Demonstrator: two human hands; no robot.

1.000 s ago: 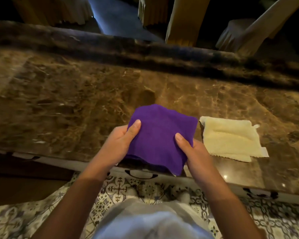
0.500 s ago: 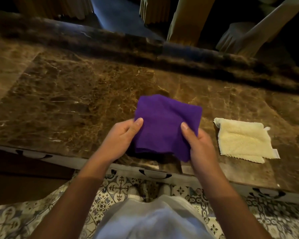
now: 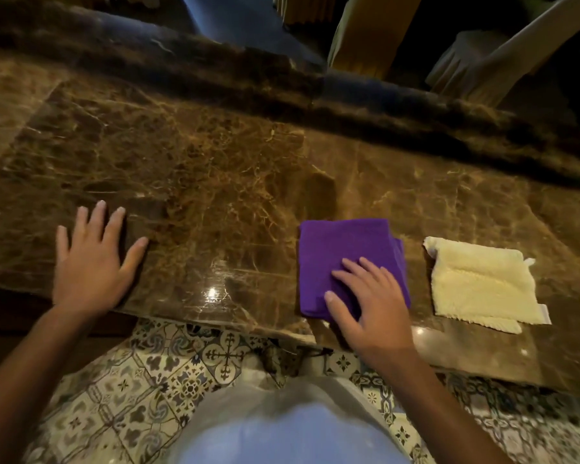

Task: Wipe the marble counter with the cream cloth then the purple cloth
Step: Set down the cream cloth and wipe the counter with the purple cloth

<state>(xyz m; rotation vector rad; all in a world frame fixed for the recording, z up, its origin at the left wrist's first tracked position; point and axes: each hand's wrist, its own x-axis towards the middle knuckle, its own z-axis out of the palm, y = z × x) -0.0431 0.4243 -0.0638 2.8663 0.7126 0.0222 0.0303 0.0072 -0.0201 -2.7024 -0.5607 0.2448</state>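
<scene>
Purple-cloth step: the right hand (image 3: 370, 301) lies flat, fingers spread, on the folded purple terry cloth (image 3: 347, 259) at five o'clock on the brown veined marble counter (image 3: 215, 182), the folded cream towel cloth (image 3: 479, 283) idle at its three o'clock, the left hand (image 3: 92, 259) splayed empty at eight o'clock; next, a pressed sweep.

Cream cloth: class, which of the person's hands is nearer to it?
Right. The right hand lies flat on the purple cloth, just left of the cream cloth and not touching it. The left hand rests on the marble counter, far to the left.
</scene>
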